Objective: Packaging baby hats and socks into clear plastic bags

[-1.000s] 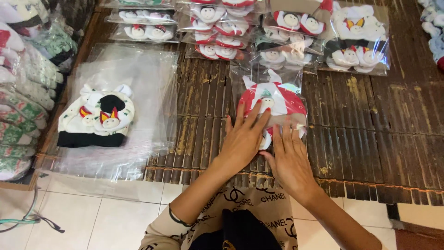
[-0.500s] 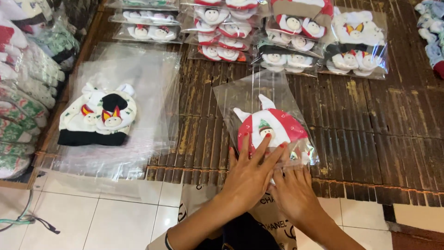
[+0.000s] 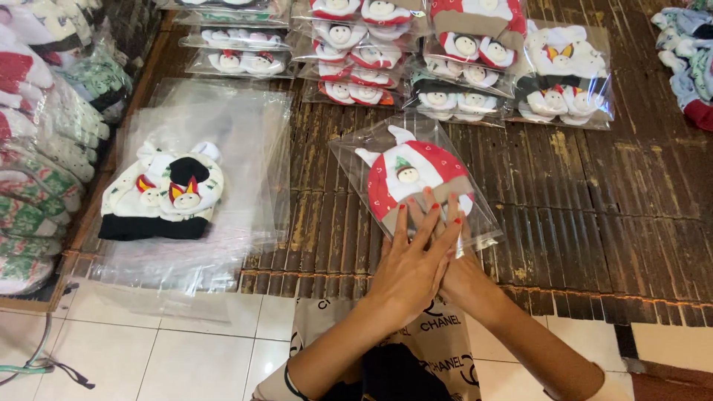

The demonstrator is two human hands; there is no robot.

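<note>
left hand (image 3: 412,260) flat, fingers spread, pressing bagged red hat (image 3: 411,182) near edge | right hand (image 3: 459,271) beneath it, grip probably flat, partly hidden | bag's long axis runs away from hands

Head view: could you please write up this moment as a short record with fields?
Left hand: flat on the near edge of the bagged hat, lying over the right hand
Right hand: under the left, pressing the same bag
Bagged hat: red and white, in clear plastic, on the slatted mat
Left of it: black-and-white hat on a stack of empty bags
Behind: rows of bagged hats
</note>
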